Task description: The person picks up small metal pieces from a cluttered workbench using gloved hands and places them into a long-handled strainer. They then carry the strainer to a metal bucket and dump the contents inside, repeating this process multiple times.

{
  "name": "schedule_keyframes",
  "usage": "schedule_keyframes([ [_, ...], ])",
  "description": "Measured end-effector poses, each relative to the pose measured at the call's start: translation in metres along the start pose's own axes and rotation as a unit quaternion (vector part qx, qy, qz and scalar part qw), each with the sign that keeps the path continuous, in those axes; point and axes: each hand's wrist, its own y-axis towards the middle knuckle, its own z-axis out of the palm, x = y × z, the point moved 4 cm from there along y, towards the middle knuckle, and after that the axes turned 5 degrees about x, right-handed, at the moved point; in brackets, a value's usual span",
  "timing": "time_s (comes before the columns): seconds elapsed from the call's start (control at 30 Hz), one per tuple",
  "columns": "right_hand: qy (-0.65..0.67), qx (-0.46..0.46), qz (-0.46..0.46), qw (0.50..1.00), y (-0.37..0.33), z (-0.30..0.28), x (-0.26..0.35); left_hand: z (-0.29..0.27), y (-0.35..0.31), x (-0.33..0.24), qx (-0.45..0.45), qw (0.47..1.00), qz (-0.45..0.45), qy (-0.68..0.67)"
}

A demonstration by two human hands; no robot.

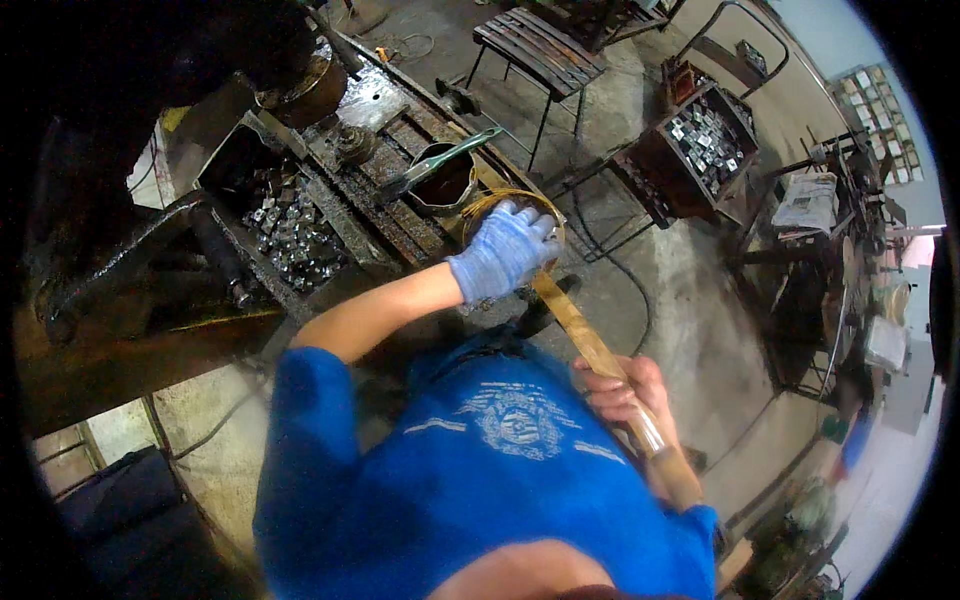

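My left hand, in a blue-grey glove, reaches forward beside the workbench. Its fingers bend over a loose coil of thin yellow bands, which curves out beyond the knuckles. A long, flat, tan-yellow strip slants from under that hand back towards my right side, with a glossy patch near its lower part. Bare fingers of my right hand wrap round the strip near my chest. Whether strip and coil are one piece is hidden by the glove. Just past the glove, a brush with a green handle rests across a dark round container.
On the left, small metal pieces fill a bin beside a dark machine. More pieces lie in a box at the far right. A slatted stool stands ahead, and a dark cable crosses the floor.
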Motion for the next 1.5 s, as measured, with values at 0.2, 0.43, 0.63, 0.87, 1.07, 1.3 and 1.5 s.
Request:
schedule_keyframes([
  [0.2,-0.057,-0.045,0.011,0.997,0.002,0.012,0.003,-0.001,-0.021,0.004,-0.037,0.998,0.017,0.037],
  [0.43,0.005,-0.018,0.013,1.000,-0.006,0.004,0.005,0.002,-0.038,-0.003,-0.083,0.990,0.065,-0.095],
  [0.63,0.018,-0.064,0.028,0.997,-0.003,0.007,0.009,0.026,-0.067,-0.003,-0.112,0.980,0.154,-0.063],
  [0.87,0.058,-0.021,-0.001,0.998,-0.001,0.014,0.008,0.025,-0.052,0.003,-0.112,0.976,0.160,-0.100],
  [1.07,0.040,-0.028,-0.001,0.999,0.003,0.018,0.001,0.014,-0.073,0.011,-0.166,0.968,0.163,-0.093],
  [1.3,0.062,-0.039,0.003,0.997,-0.001,0.013,0.002,0.028,-0.081,0.003,-0.124,0.969,0.193,-0.092],
  [1.5,0.062,-0.036,-0.005,0.997,0.002,0.011,0.004,0.028,-0.087,-0.008,-0.079,0.964,0.174,-0.183],
])
